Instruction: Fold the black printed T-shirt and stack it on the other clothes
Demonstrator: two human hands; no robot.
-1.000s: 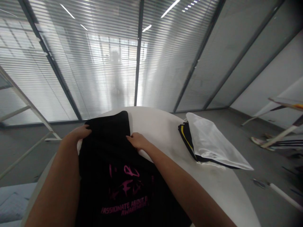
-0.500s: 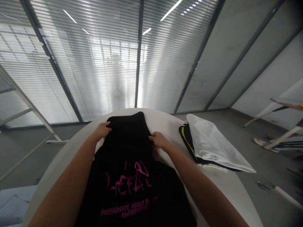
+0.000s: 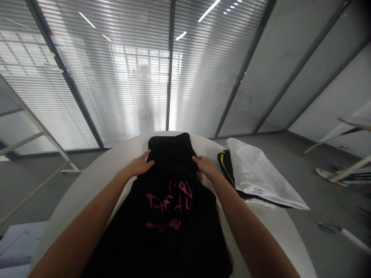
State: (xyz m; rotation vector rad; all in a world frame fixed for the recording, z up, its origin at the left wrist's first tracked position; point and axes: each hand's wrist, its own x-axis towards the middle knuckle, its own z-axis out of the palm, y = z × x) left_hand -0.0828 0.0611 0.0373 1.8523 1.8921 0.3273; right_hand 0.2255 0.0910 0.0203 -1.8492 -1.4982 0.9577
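Note:
A black shirt (image 3: 176, 251) with pink lettering lies spread along the round white table (image 3: 69, 197), its narrower folded part at the far end. My left hand (image 3: 141, 164) is at the left edge of that part, thumb on top and fingers at the edge. On the opposite edge, my right hand (image 3: 204, 166) pinches the cloth between thumb and fingers. The fingertips under the cloth are hidden. The near end of the shirt runs out of the bottom of the view.
Folded white cloth (image 3: 257, 173) lies on black cloth with a yellow stripe (image 3: 227, 166) at the table's right side. Beyond the table stands a glass partition with blinds (image 3: 139, 96). A pale metal frame (image 3: 37, 123) is on the left, and a shoe (image 3: 324, 174) shows at the right.
Both hands and the far part of the shirt have shifted right and slightly away from me. The pink print has moved up and is more creased, its letters partly folded together.

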